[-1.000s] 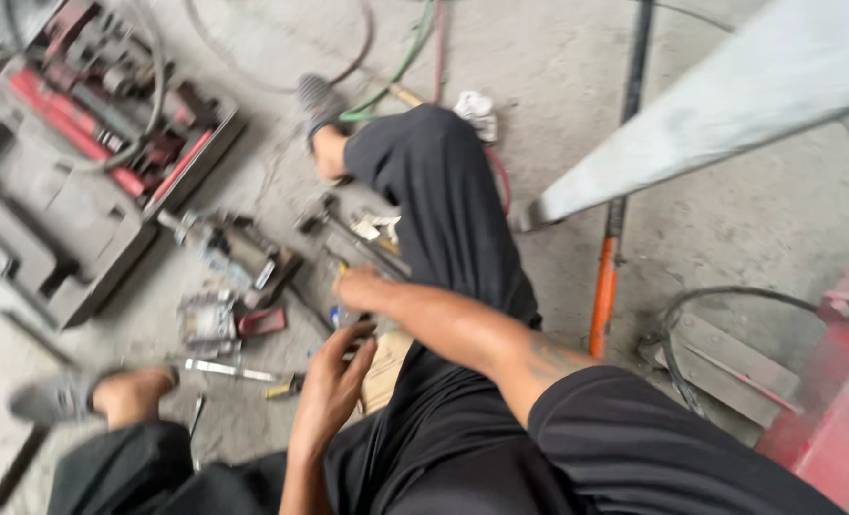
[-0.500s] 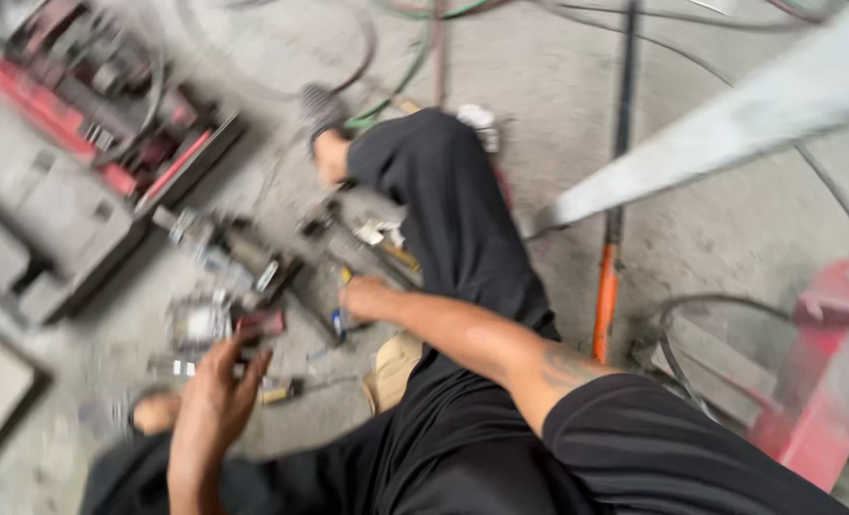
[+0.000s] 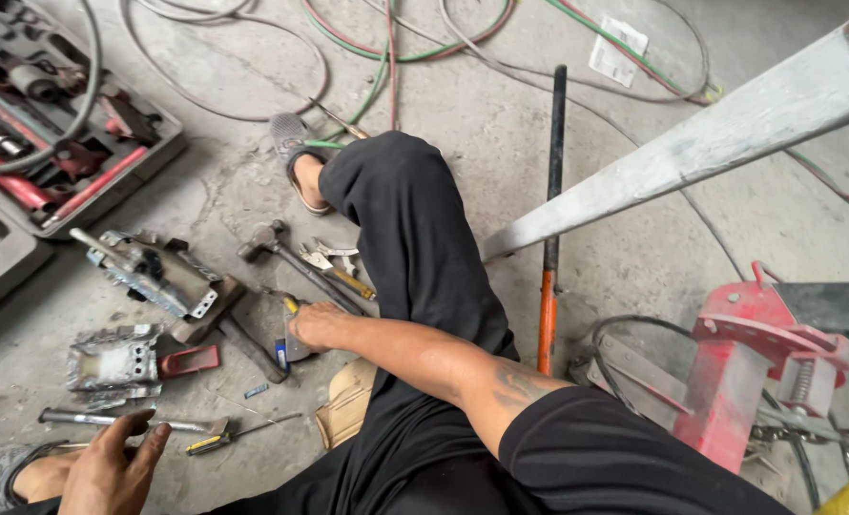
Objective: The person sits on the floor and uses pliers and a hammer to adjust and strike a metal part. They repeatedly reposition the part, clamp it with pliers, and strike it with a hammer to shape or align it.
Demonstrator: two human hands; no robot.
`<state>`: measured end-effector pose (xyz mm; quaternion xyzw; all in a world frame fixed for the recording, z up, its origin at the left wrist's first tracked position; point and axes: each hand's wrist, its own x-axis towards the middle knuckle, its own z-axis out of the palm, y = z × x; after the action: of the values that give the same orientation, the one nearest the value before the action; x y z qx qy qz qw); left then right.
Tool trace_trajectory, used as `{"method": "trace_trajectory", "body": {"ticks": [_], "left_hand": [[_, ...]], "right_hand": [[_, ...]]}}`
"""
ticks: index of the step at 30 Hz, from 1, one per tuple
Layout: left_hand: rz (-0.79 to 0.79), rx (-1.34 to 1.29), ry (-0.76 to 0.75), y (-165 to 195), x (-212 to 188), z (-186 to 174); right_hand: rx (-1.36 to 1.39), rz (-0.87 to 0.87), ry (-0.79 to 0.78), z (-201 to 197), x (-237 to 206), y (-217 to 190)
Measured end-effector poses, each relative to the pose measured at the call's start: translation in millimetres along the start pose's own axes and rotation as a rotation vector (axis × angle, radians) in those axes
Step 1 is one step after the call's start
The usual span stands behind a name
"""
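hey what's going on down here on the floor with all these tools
A person in black clothes sits on a concrete floor among scattered tools. Their right hand reaches down onto small tools beside a hammer and pliers; what it grips, if anything, is hard to tell. The left hand hovers open, palm up, just below a metal rod and near a screwdriver. Bent metal brackets and an open tool case lie to the left.
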<state>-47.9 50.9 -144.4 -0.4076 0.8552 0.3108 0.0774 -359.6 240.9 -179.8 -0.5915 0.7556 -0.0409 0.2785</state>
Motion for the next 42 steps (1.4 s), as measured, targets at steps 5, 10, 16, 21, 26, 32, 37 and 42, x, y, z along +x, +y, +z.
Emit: {"method": "trace_trajectory", "body": {"ticks": [5, 10, 16, 21, 26, 32, 37, 42], "left_hand": [[0.061, 0.089, -0.028, 10, 23, 14], [0.166, 0.166, 0.039, 80, -10, -20], [0.147, 0.195, 0.059, 150, -27, -41], [0.172, 0.189, 0.073, 133, -14, -16], [0.24, 0.24, 0.034, 118, 15, -9], [0.258, 0.191, 0.029, 160, -27, -58], [0.255, 0.035, 0.278, 134, -48, -127], [0.414, 0.071, 0.883, 61, -5, -171]], "right_hand": [[0.003, -0.008, 0.031, 5, -12, 19], [-0.019, -0.008, -0.056, 7, -20, 21], [0.009, 0.018, -0.083, 6, -31, 28], [0.006, 0.02, -0.063, -1, -37, 34], [0.071, 0.03, 0.028, 2, -33, 31], [-0.082, -0.009, -0.114, 18, 23, 29], [-0.043, -0.233, 0.007, 21, 73, 39], [-0.076, -0.028, -0.157, -4, 100, 37]]}}
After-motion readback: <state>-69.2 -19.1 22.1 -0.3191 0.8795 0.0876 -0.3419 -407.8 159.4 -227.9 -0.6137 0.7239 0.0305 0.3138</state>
